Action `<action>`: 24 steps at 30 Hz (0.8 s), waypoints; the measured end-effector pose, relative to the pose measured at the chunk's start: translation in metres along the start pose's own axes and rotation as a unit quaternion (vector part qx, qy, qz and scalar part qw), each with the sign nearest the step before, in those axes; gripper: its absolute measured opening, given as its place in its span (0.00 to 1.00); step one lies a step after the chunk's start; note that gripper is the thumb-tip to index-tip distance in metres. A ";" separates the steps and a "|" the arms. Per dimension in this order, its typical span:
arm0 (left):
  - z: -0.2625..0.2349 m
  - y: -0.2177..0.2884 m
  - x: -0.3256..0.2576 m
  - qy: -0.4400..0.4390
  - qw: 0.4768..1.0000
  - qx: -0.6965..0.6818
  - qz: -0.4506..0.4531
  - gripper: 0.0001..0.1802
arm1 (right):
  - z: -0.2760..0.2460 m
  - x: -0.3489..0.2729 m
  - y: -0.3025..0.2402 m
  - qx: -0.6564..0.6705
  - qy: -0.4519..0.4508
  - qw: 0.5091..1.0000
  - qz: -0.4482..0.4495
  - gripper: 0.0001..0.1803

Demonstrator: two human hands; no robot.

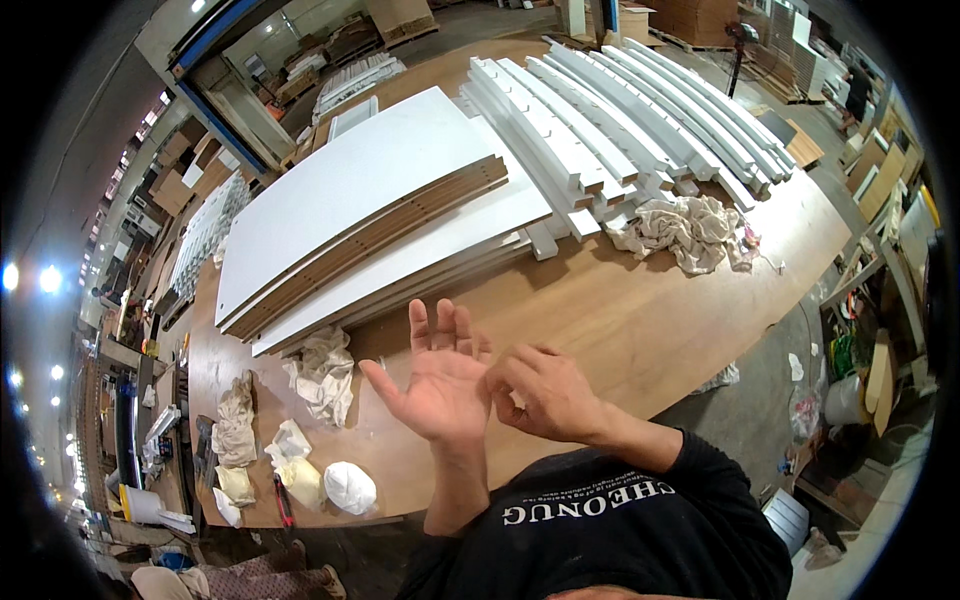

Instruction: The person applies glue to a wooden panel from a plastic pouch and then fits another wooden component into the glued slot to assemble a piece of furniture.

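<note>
Black sleeve [690, 470] and chest of the person's top fill the lower edge, closest to the lens. Above it, both bare hands are raised over the near edge of the wooden workbench [640, 320].

Left hand [440, 385]: palm up and facing the camera, fingers spread and pointing away, thumb out to the left. It holds nothing.

Right hand [545, 395]: fingers curled inward, fingertips pinched against the heel side of the left palm. Whether anything small sits between those fingertips cannot be told; nothing is visible in the pinch.

On the bench, beyond the hands: a stack of white boards [370, 200] with brown edges, lying flat and running diagonally. To its right, a row of white slotted rails [620, 120] laid side by side, just beside the stack.

Rags: a crumpled beige cloth [690, 232] touches the near ends of the rails. A crumpled white rag [322, 372] lies left of the left hand, near the boards' lower corner. Further left are more small rags and a white rounded bundle [350, 487] at the bench's near edge, with a red-handled tool [283, 500] just beside them.
</note>
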State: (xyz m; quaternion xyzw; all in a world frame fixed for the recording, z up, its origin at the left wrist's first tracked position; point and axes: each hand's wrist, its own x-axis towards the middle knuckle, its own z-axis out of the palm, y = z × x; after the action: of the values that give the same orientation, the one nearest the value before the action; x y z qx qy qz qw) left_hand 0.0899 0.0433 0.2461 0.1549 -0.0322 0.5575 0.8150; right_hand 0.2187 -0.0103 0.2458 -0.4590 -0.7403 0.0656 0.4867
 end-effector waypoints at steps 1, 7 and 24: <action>0.002 0.000 0.001 0.001 1.000 -0.021 -0.014 0.41 | -0.001 -0.001 0.003 -0.001 0.012 1.000 0.008 0.11; 0.001 0.002 0.003 -0.019 0.998 -0.054 -0.026 0.43 | -0.013 -0.006 0.005 0.160 0.017 0.984 0.077 0.09; -0.037 0.009 -0.027 0.180 0.973 0.136 0.049 0.26 | 0.021 0.103 0.089 -0.121 -0.088 0.987 0.065 0.07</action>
State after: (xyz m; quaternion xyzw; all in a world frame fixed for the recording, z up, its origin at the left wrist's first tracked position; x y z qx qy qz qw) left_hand 0.0668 0.0329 0.2071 0.1597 0.1837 0.6149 0.7501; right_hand 0.2467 0.1242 0.2541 -0.5539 -0.7517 0.0471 0.3549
